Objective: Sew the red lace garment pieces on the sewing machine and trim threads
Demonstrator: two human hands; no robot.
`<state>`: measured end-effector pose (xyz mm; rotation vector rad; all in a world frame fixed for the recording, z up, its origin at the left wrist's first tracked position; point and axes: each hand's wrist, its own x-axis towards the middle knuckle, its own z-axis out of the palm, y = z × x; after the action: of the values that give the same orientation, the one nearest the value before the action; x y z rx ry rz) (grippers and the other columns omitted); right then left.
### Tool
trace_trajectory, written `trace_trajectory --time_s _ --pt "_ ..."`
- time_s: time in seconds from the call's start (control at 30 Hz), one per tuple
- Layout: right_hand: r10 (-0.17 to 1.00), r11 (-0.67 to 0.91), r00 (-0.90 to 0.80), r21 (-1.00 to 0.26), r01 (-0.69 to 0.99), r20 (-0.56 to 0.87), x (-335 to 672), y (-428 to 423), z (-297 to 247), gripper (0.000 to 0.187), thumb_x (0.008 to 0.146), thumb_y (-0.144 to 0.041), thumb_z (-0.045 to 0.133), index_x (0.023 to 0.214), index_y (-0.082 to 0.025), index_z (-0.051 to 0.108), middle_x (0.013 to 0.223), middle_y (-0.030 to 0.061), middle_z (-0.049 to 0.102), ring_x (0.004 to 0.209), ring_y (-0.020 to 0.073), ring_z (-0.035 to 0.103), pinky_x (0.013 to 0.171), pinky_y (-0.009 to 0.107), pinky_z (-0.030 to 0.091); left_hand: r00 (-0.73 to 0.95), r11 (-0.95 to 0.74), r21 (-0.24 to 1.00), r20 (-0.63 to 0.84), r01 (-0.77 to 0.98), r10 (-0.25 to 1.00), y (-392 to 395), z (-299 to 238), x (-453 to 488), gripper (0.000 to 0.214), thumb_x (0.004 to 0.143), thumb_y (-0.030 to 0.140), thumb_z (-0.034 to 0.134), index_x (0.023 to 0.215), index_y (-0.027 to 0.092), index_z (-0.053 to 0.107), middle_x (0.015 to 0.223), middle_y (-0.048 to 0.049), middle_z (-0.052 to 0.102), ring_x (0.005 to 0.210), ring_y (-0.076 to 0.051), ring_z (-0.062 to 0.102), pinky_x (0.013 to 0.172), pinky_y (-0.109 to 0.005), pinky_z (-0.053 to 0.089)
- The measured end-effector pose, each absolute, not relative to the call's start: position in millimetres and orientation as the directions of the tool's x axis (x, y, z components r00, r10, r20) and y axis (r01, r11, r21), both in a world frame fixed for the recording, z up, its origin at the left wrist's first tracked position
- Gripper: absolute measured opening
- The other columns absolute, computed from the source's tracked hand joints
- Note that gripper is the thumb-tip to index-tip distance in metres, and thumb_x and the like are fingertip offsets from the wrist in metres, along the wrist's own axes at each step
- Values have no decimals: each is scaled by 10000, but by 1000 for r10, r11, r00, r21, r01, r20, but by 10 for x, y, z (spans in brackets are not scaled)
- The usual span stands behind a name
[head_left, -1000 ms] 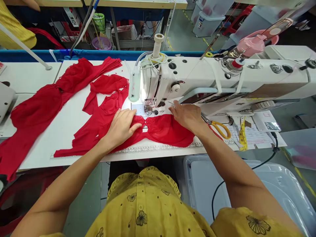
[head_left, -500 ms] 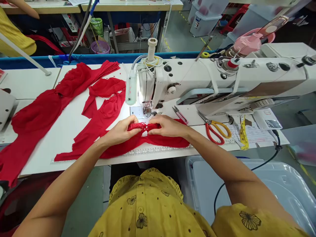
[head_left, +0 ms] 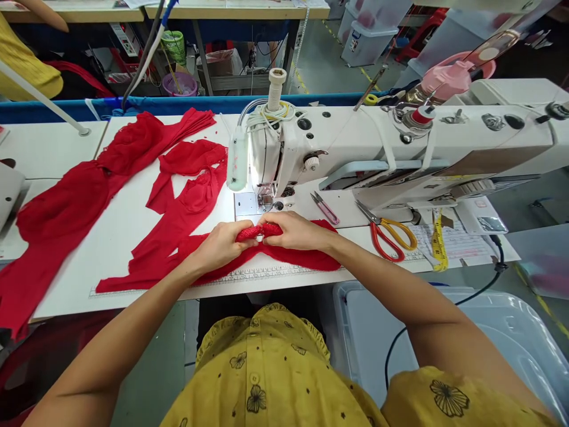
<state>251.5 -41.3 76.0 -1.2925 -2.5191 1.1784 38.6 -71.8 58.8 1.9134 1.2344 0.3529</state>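
Note:
A red lace-trimmed bra [head_left: 297, 256] lies on the white sewing table, just in front of the needle plate. My left hand [head_left: 224, 243] pinches its lace edge between thumb and fingers. On the other side of the bra's centre, my right hand [head_left: 296, 231] grips the lace too, the two hands almost touching. The fabric between them is bunched and lifted a little. Behind the hands stands the sewing machine's presser foot [head_left: 265, 198], apart from the cloth. More red bra pieces [head_left: 195, 193] spread to the left of my hands.
Thread snips [head_left: 324, 209] and orange-and-red scissors [head_left: 389, 231] lie right of my hands. A yellow tape measure [head_left: 438, 243] rests over papers. A printed ruler [head_left: 267, 274] runs along the table's front edge. Another person's yellow sleeve [head_left: 26, 65] shows at top left.
Both hands have drawn closer together, bunching the lace between them. The lace edge was stretched flatter before and is now folded up.

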Motion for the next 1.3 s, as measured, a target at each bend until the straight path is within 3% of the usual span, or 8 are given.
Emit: trace_trajectory --time_s 0.17,0.3,0.37,0.47,0.57,0.8,1.0,1.3 --pt "808 427 -532 -371 825 -253 2449 -514 785 199 900 -299 597 1074 -206 626 924 54 715 854 246 626 749 337 408 447 -417 431 35 800 894 -792 453 445 250 919 374 617 1065 171 619 808 -35 649 762 -223 588 724 -338 408" --pt "874 484 -473 -109 868 111 2556 -730 722 298 943 -267 588 1207 -129 589 1043 163 708 1051 327 612 989 519 386 361 -444 122 415 888 836 -895 361 422 569 891 440 673 1354 139 532 1144 -204 646 1094 -370 576 905 -507 421" --pt "814 547 -490 -130 827 312 2619 -827 653 303 964 -230 556 1254 -143 578 1171 167 683 1141 308 581 1022 492 402 430 -532 20 563 846 705 -928 334 396 497 902 381 676 1339 175 558 1272 -209 603 1202 -364 533 970 -511 420" --pt "698 708 -590 -272 652 405 2635 -864 506 270 1005 -141 419 1163 -193 631 1117 87 711 1045 216 619 938 369 492 670 -775 -82 563 627 483 -918 288 385 180 950 169 582 1113 175 657 1147 -126 676 1101 -242 606 958 -383 487" --pt "671 742 -632 -365 563 388 2582 -804 330 232 1024 -211 430 1052 -179 657 1053 83 728 1012 214 640 902 365 520 741 -828 10 439 561 508 -898 220 408 159 980 138 505 977 148 664 1087 -111 703 1056 -219 638 973 -381 514" --pt "764 645 -550 -401 651 336 2622 -858 179 322 974 -401 570 1180 -162 634 1294 138 664 1210 275 594 1040 464 468 529 -592 237 281 770 801 -1047 161 455 242 1017 315 480 1151 169 620 1349 -153 629 1300 -317 552 1150 -680 275" --pt "803 590 -560 -410 695 205 2686 -933 233 485 963 -491 555 1341 -187 557 1452 122 559 1361 279 485 1163 502 372 502 -512 382 132 769 854 -1009 218 384 511 997 433 497 1434 178 425 1426 -148 577 1370 -292 492 1219 -620 180" --pt "798 575 -593 -435 693 111 2758 -925 245 647 935 -560 572 1443 -178 452 1529 126 472 1429 280 411 1221 524 291 530 -508 407 66 759 845 -970 261 289 700 958 540 520 1532 200 306 1490 -119 523 1413 -292 440 1245 -594 136"
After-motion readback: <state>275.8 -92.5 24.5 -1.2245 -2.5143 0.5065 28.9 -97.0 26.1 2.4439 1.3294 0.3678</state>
